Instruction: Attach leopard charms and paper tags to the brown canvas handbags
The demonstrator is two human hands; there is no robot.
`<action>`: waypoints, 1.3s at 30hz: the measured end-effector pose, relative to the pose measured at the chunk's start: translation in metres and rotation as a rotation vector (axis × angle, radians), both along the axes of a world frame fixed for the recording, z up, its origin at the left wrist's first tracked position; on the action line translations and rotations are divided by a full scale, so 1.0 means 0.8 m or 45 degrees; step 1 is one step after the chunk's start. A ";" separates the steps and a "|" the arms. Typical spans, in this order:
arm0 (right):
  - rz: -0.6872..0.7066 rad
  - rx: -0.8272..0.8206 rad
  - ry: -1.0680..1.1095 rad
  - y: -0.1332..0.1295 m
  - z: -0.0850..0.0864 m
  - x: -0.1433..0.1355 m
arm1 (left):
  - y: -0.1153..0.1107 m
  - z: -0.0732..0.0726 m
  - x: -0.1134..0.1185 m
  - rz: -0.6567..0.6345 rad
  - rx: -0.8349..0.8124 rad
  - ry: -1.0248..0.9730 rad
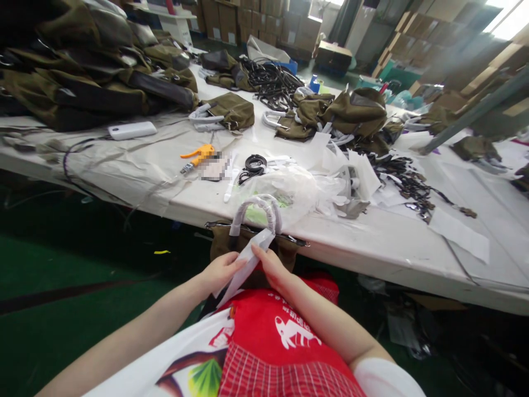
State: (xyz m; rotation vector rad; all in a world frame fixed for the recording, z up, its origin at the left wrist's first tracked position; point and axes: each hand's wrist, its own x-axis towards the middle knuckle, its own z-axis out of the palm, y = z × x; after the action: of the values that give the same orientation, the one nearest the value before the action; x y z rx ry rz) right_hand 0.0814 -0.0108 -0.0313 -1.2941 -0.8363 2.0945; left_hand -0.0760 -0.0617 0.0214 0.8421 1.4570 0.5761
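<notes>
My left hand (225, 270) pinches the lower part of a white paper strip (243, 267) between thumb and fingers. Near the strip's upper end, my right hand (266, 262) grips its edge. The strip slants up to the base of a bag handle (258, 205) wrapped in clear film. That handle belongs to an olive-brown bag (223, 241) with a dark zipped top edge, held upright between my body and the table's front edge. Just behind the handle lies a crumpled clear plastic bag (293, 190).
The white table (182, 193) carries an orange-handled tool (200, 156), a coiled black cord (254, 165) and a white box-like object (132, 130). Olive bags (95, 82) are piled at left, more (355, 113) stand behind, and dark straps (403, 179) lie at right.
</notes>
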 end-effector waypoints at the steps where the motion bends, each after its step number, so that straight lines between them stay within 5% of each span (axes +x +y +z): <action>1: 0.024 0.027 -0.009 0.000 0.001 0.003 | 0.006 0.001 0.002 0.006 -0.086 -0.124; 4: 0.302 0.137 -0.143 0.009 0.016 0.028 | 0.017 0.000 0.010 0.066 -0.178 -0.359; 7: 0.556 0.409 -0.356 0.038 0.043 0.084 | 0.020 -0.006 0.010 0.056 -0.125 -0.284; 9: 0.357 0.677 -0.553 0.072 0.064 0.136 | 0.023 -0.013 0.007 0.010 -0.085 -0.184; 11: -0.047 0.898 -0.828 0.115 0.087 0.196 | 0.027 -0.021 0.004 -0.031 -0.056 -0.122; 14: -0.570 1.005 -1.275 0.179 0.116 0.280 | 0.033 -0.029 0.000 -0.082 -0.043 -0.077; 17: -0.697 0.948 -1.427 0.223 0.126 0.333 | 0.036 -0.031 -0.001 -0.128 -0.066 -0.091; 26: -0.652 0.647 -1.118 0.256 0.093 0.347 | 0.028 -0.036 0.008 -0.037 -0.093 -0.130; 32: -0.804 0.590 -1.047 0.219 0.084 0.358 | 0.025 -0.040 0.014 0.016 -0.069 -0.128; 39: -0.785 0.453 -1.064 0.180 0.085 0.349 | 0.021 -0.021 0.027 0.098 -0.029 -0.181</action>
State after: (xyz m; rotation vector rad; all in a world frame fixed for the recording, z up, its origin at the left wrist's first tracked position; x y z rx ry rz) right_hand 0.3602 0.1334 0.0366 -1.9179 -0.9080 0.8572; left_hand -0.0546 -0.0449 0.0043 0.7151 1.3684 0.6631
